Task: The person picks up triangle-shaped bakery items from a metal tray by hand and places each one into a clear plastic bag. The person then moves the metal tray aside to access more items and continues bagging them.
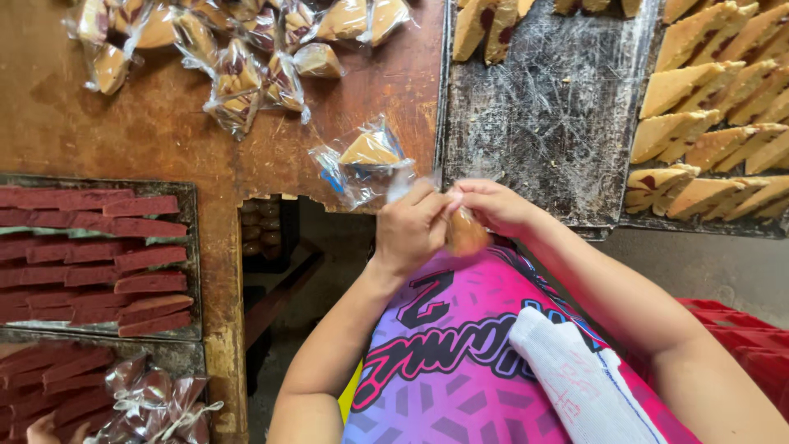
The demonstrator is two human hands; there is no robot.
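Head view: tan wedge sweet (466, 234), blurred.

Bare forearms here, no sleeves reaching the wrists, no rings or watch showing on the hands (448, 218). At six o'clock, a bright pink and purple printed shirt (460, 353) with black lettering and geometric patterning. A white cloth (575, 378), faintly marked in red, lies at five o'clock.

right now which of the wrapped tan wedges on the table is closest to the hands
The single wrapped wedge lying alone at the table edge, just above the left hand. The other wrapped ones sit bunched in a pile farther up the table.
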